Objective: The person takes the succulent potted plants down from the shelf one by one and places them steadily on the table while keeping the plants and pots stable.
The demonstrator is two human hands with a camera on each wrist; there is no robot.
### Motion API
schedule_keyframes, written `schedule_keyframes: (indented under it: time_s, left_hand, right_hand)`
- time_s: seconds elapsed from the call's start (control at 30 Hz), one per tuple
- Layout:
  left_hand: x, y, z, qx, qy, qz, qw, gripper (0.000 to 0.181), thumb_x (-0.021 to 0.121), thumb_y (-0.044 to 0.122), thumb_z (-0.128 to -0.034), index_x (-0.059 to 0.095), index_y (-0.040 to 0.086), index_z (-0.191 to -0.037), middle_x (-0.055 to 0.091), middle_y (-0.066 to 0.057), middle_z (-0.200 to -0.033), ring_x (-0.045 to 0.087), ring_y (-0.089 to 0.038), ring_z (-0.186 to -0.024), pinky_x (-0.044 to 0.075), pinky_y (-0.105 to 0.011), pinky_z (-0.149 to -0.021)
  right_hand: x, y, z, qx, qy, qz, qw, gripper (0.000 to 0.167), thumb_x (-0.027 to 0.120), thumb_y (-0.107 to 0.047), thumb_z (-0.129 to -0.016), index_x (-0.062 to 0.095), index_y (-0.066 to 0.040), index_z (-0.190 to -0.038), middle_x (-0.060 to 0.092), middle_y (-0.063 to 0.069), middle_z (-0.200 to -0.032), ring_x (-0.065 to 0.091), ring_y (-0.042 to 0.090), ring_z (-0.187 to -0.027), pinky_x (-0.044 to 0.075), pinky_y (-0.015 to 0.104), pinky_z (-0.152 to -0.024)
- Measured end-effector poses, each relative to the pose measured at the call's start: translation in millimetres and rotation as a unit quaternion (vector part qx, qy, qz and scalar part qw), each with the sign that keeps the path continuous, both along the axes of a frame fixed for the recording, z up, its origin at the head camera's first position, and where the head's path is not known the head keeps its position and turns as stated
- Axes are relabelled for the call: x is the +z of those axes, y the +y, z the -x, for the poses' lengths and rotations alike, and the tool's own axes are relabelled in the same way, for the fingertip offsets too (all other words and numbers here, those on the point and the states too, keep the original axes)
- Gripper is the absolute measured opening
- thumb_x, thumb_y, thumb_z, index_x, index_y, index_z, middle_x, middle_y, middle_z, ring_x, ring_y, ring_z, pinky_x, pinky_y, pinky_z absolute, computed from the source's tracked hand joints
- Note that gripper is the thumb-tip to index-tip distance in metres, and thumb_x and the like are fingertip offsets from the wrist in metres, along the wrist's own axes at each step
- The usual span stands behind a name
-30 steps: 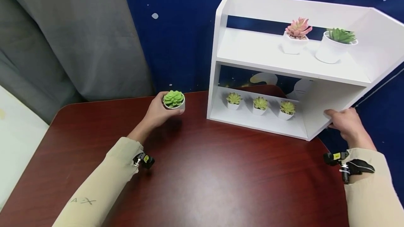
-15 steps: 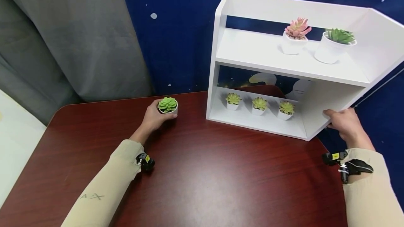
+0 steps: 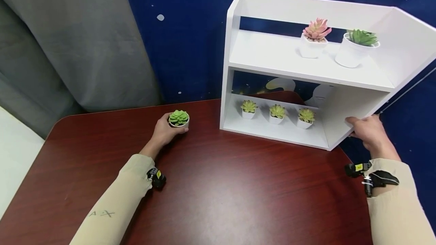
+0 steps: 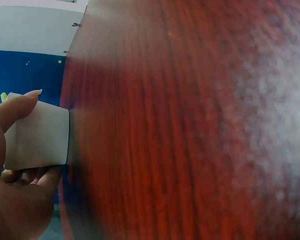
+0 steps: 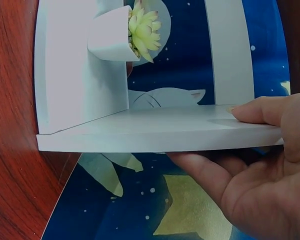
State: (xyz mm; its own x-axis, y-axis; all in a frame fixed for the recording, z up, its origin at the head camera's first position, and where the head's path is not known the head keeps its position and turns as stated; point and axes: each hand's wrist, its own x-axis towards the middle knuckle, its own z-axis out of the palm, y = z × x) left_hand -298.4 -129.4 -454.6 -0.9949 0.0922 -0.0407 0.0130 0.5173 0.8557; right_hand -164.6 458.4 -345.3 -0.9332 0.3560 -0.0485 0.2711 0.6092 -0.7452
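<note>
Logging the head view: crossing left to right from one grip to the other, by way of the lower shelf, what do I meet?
Left grip, bright green succulent, white shelf's left panel, leftmost yellow-green succulent, middle yellow-green succulent, rightmost yellow-green succulent, right grip.

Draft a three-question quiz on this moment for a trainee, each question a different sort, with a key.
1. How many small potted plants stand on the lower shelf?
2. True or false: the right hand grips the right side panel of the white shelf unit.
3. What does the left hand hold?
A) The pink plant
B) A green plant in a white pot
C) Nothing

Key:
1. Three, in a row.
2. True; the right wrist view shows it between thumb and fingers.
3. B.
</note>
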Motion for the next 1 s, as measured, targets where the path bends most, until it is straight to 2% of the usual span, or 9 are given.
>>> schedule_keyframes:
  time_s: [0.1,0.3,0.4,0.43,0.53,0.6,0.67,0.83,1.0]
  left_hand:
    - [-1.5,-2.2,0.8,-0.002,0.003,0.007,1.0000,0.089,0.084,0.027,-0.0802,0.038,0.000,-0.151,0.049,-0.022,-0.148,0.048,-0.035,-0.135,0.038,-0.050,-0.118]
    - [-1.8,-6.5,1.4,-0.006,0.012,0.039,0.9992,0.089,0.084,0.030,-0.0809,0.038,0.000,-0.150,0.050,-0.023,-0.146,0.049,-0.037,-0.134,0.039,-0.052,-0.117]
    - [-1.5,-8.0,0.7,-0.008,0.012,0.057,0.9983,0.089,0.083,0.032,-0.0821,0.036,0.000,-0.151,0.050,-0.023,-0.147,0.049,-0.037,-0.134,0.039,-0.053,-0.117]
    - [-1.5,-8.3,0.6,-0.009,0.011,0.060,0.9981,0.089,0.082,0.032,-0.0826,0.036,0.000,-0.151,0.050,-0.023,-0.147,0.049,-0.037,-0.134,0.038,-0.053,-0.117]
    - [-2.0,-9.4,-0.4,-0.010,0.013,0.063,0.9979,0.089,0.082,0.033,-0.0833,0.035,0.000,-0.152,0.049,-0.023,-0.148,0.048,-0.037,-0.136,0.039,-0.053,-0.117]
    - [-2.4,-9.9,-0.8,-0.011,0.018,0.057,0.9982,0.091,0.082,0.032,-0.0832,0.033,0.001,-0.153,0.047,-0.023,-0.149,0.047,-0.037,-0.137,0.038,-0.053,-0.117]
    - [-2.4,-10.5,-1.8,-0.013,0.023,0.054,0.9982,0.098,0.084,0.033,-0.0821,0.027,0.004,-0.156,0.043,-0.023,-0.153,0.045,-0.038,-0.140,0.037,-0.055,-0.117]
    - [1.3,-10.2,-5.3,-0.012,0.036,0.058,0.9976,0.120,0.087,0.039,-0.0785,0.005,0.013,-0.163,0.035,-0.023,-0.159,0.038,-0.039,-0.145,0.033,-0.059,-0.119]
    - [14.5,0.2,-11.4,0.015,0.103,0.049,0.9933,0.120,0.082,0.055,-0.0783,0.008,0.016,-0.164,0.038,-0.018,-0.158,0.038,-0.037,-0.145,0.033,-0.060,-0.118]
  right_hand:
    - [0.7,0,0.7,-0.001,0.002,0.000,1.0000,0.064,0.043,-0.021,-0.104,0.021,0.015,-0.152,0.034,0.040,-0.149,0.057,0.038,-0.108,0.053,0.014,-0.061]
    - [0.3,-1,1.5,-0.004,-0.001,0.011,0.9999,0.066,0.042,-0.022,-0.105,0.015,0.012,-0.155,0.030,0.041,-0.152,0.044,0.055,-0.127,0.051,0.013,-0.060]
    - [-0.3,0,1.4,-0.004,-0.003,0.015,0.9999,0.067,0.042,-0.023,-0.105,0.014,0.012,-0.155,0.028,0.041,-0.153,0.043,0.057,-0.129,0.051,0.014,-0.061]
    - [-0.6,1,1.3,-0.004,-0.003,0.013,0.9999,0.067,0.042,-0.023,-0.105,0.014,0.012,-0.155,0.028,0.041,-0.153,0.045,0.054,-0.126,0.051,0.014,-0.061]
    - [-1.6,2,1.0,-0.001,-0.001,0.009,1.0000,0.066,0.043,-0.022,-0.105,0.017,0.014,-0.154,0.032,0.041,-0.151,0.063,0.025,-0.103,0.052,0.014,-0.061]
    - [-2.0,2,0.8,0.000,0.002,0.008,1.0000,0.065,0.043,-0.022,-0.105,0.019,0.015,-0.153,0.034,0.040,-0.149,0.058,0.003,-0.089,0.053,0.014,-0.061]
    - [-2.7,2,1.1,0.001,0.004,0.007,1.0000,0.065,0.043,-0.021,-0.105,0.020,0.015,-0.152,0.035,0.041,-0.148,0.055,-0.002,-0.087,0.053,0.013,-0.061]
    - [-2.8,0,1.3,0.001,0.006,0.002,1.0000,0.064,0.043,-0.022,-0.104,0.021,0.015,-0.152,0.036,0.041,-0.148,0.059,0.008,-0.092,0.053,0.014,-0.061]
    - [-1.3,-1,-0.5,0.000,0.011,0.006,0.9999,0.065,0.044,-0.022,-0.104,0.020,0.015,-0.152,0.035,0.041,-0.148,0.052,-0.006,-0.086,0.053,0.013,-0.061]
